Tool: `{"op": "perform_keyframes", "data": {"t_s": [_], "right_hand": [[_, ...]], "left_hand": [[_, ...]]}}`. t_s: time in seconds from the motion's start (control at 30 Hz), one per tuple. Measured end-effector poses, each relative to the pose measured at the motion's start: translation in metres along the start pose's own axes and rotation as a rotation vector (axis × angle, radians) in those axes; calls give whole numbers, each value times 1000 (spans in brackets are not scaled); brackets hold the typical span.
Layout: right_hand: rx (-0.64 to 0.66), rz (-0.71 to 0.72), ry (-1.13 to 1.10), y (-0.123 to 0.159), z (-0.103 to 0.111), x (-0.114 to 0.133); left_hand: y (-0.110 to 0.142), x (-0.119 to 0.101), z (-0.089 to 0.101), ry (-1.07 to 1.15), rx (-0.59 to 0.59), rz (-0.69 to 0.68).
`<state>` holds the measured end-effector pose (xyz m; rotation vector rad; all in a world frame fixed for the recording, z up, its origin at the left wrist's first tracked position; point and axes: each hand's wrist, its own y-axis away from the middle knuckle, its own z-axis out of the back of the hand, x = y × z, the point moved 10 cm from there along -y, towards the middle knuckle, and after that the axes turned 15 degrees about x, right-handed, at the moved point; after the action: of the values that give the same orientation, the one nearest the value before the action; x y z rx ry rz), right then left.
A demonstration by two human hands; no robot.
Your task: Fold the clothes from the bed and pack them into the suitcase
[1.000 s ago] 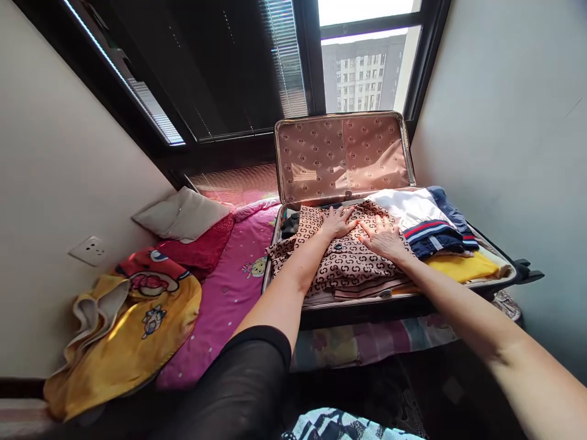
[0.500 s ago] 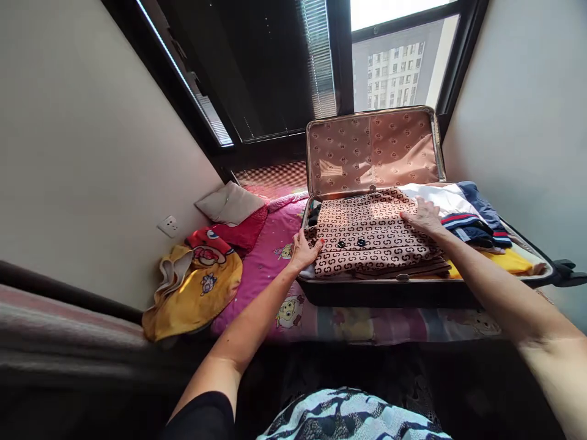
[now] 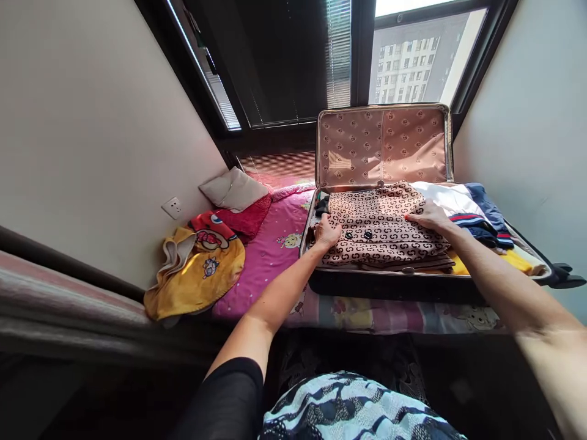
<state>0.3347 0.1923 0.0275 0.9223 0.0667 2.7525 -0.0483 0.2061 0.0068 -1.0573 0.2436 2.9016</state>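
A folded tan garment (image 3: 380, 220) with a dark repeating pattern and two dark buttons lies in the left part of an open suitcase (image 3: 348, 282). My left hand (image 3: 328, 232) is closed on the garment's left edge, thumb on top and fingers mostly hidden. On the garment's right side, my right hand (image 3: 430, 217) pinches the cloth, its thumb showing and the other fingers largely out of sight. White clothing (image 3: 444, 194) and a navy garment with red and white striped trim (image 3: 477, 223) lie just right of my right hand, with yellow cloth (image 3: 509, 261) below them.
The suitcase lid (image 3: 385, 146) stands upright against the window side. Beneath the case is a pink cartoon-print bedspread (image 3: 261, 256). To the left lie a yellow cloth item (image 3: 202, 275), a red cushion (image 3: 245, 217) and a pale cushion (image 3: 235, 188). Walls rise at both sides.
My left hand has shifted inward from the suitcase rim onto the garment's edge. My right hand has turned and its fingers have curled into the cloth. The view has tilted slightly.
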Motion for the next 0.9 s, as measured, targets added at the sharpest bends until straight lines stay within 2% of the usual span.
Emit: {"op": "perform_keyframes", "data": {"t_s": [0.07, 0.17, 0.23, 0.27, 0.3, 0.37, 0.43, 0.47, 0.53, 0.63, 0.7, 0.77, 0.83, 0.9], "right_hand": [[-12, -25, 62, 0, 10, 11], [-133, 65, 78, 2, 37, 40], [-229, 71, 81, 2, 51, 49], [-253, 42, 94, 1, 53, 48], [-247, -10, 117, -1, 50, 42], [-166, -116, 163, -5, 32, 23], [-89, -138, 199, -6, 15, 6], [-78, -113, 216, -7, 12, 2], [-97, -40, 256, -12, 19, 3], [-154, 33, 315, -30, 46, 26], [-148, 69, 332, -50, 50, 48], [-44, 116, 363, -73, 30, 67], [119, 160, 399, -93, -10, 73], [223, 182, 413, -107, -48, 67]], "left_hand": [[3, -15, 22, 4, -95, -93], [3, -34, 63, 8, -276, -229], [-6, -38, 81, -12, -337, -242], [-14, -35, 81, -37, -313, -206], [-24, -30, 75, -76, -242, -148], [-39, -12, 48, -187, -17, -18], [-40, 4, 26, -311, 141, 64], [-38, 5, 23, -372, 152, 67], [-31, -10, 28, -482, 74, -10], [-28, -59, 31, -588, -36, -233], [-38, -86, 18, -609, -24, -331], [-60, -92, -9, -609, 87, -319], [-85, -75, -40, -583, 242, -204], [-104, -49, -60, -545, 332, -67]]}}
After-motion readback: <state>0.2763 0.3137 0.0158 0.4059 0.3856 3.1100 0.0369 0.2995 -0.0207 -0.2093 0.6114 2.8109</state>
